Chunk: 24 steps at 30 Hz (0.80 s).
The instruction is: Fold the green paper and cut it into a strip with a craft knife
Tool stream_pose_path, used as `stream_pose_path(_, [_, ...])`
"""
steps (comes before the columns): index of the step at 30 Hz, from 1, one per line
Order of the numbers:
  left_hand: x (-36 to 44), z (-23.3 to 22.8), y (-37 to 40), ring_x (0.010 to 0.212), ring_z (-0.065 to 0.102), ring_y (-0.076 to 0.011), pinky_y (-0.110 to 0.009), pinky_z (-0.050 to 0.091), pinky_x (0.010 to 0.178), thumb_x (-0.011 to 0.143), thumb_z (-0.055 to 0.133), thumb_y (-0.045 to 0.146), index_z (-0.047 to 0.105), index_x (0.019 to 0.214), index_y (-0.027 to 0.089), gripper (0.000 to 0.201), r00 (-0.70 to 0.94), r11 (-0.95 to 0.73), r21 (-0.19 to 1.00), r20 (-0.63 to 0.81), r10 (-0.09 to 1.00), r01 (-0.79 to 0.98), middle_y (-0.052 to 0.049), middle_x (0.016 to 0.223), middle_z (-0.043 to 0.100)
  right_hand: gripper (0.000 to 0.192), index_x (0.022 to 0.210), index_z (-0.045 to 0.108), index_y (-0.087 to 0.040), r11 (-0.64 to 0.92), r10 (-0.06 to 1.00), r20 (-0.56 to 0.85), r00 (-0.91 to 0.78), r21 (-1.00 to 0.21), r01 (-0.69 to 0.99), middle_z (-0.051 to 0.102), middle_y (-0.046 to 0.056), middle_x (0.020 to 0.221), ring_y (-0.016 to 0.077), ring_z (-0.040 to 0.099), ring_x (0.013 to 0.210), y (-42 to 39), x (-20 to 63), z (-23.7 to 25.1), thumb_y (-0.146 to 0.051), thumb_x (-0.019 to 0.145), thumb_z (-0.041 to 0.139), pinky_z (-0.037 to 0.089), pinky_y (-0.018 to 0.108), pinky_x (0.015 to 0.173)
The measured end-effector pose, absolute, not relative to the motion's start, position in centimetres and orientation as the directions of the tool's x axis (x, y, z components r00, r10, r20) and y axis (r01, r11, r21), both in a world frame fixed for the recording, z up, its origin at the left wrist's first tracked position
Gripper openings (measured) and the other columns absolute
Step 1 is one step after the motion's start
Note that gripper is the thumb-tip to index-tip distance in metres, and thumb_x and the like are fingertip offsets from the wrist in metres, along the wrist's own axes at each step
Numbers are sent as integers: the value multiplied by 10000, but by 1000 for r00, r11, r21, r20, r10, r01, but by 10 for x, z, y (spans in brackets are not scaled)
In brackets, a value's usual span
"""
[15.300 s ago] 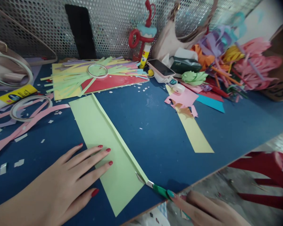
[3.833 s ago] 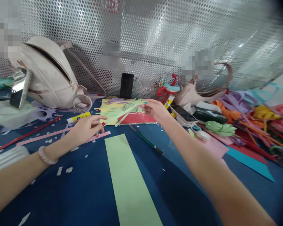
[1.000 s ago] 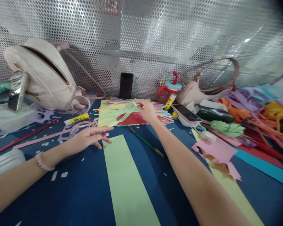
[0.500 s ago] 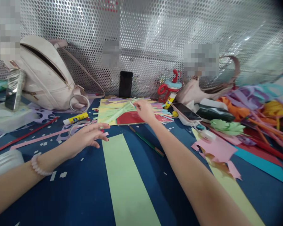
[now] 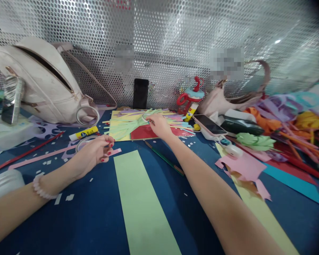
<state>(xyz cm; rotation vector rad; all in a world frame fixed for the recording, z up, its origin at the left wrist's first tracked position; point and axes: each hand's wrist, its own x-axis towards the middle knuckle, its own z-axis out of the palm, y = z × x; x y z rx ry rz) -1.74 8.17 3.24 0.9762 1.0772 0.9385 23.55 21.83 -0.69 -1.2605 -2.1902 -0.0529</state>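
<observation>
My right hand (image 5: 158,126) reaches far forward to a fan of cut green, yellow and purple paper strips (image 5: 122,125) lying on a red sheet (image 5: 143,132). Its fingertips pinch a clear tape ring (image 5: 145,117) on top of the strips. My left hand (image 5: 94,154) rests on the blue table (image 5: 55,226) with its fingers curled, beside a second tape ring (image 5: 82,141) and the end of a pink strip (image 5: 42,157). Whether it grips anything is hidden. A long light-green paper strip (image 5: 140,209) lies between my arms.
A green pencil (image 5: 164,158) lies right of the green strip. At the back stand a beige bag (image 5: 42,85), a glue stick (image 5: 83,133), a black phone (image 5: 140,93), a red toy (image 5: 190,97) and a perforated metal wall. A pink phone (image 5: 210,124), a yellow strip (image 5: 268,223) and paper scraps crowd the right.
My left hand's fingers have curled in from spread and drawn slightly left. My right hand has shifted a little left and lower onto the strip pile.
</observation>
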Motion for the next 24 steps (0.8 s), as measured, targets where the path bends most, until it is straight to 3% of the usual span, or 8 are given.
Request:
stream_pose_path(3, [-16, 34, 84, 600, 461, -74, -143, 358, 417, 764, 540, 146, 516, 887, 154, 126, 200, 304, 948, -281, 939, -96, 4, 805, 471, 340, 970, 681, -195, 549, 773, 517, -369, -251, 797, 689, 75, 1025, 252, 568, 1008, 216, 234, -6, -42, 796, 432, 406, 393, 884])
stream_pose_path(10, [-20, 31, 91, 753, 584, -129, -144, 448, 491, 754, 515, 112, 557, 1127, 110, 376, 176, 342, 939, -333, 926, -26, -71, 848, 586, 319, 946, 679, -203, 526, 781, 522, -343, -253, 812, 685, 80, 1008, 261, 561, 1037, 211, 229, -4, -55, 803, 435, 401, 402, 872])
stream_pose_path(16, [-25, 31, 89, 690, 570, -113, -146, 459, 501, 774, 566, 201, 579, 1090, 101, 331, 173, 280, 960, -277, 945, 3, -58, 797, 592, 323, 937, 676, -200, 542, 775, 519, -362, -249, 803, 684, 79, 1003, 253, 563, 1038, 208, 226, -2, -51, 797, 426, 396, 394, 885])
stream_pose_path(21, [-24, 31, 87, 691, 590, -107, -148, 408, 424, 747, 640, 213, 452, 1014, 216, 327, 84, 233, 972, -236, 968, 44, -79, 1152, 593, 332, 925, 673, -202, 556, 767, 518, -378, -244, 794, 688, 68, 1003, 242, 566, 1024, 208, 225, -2, -42, 790, 415, 391, 383, 884])
stream_pose_path(24, [-24, 31, 87, 659, 600, -123, -169, 418, 402, 747, 644, 228, 412, 1061, 233, 391, 57, 249, 966, -253, 966, 64, -106, 1192, 588, 323, 921, 676, -201, 555, 765, 523, -375, -241, 796, 689, 68, 1019, 250, 557, 1038, 208, 223, -2, -50, 799, 417, 386, 387, 867])
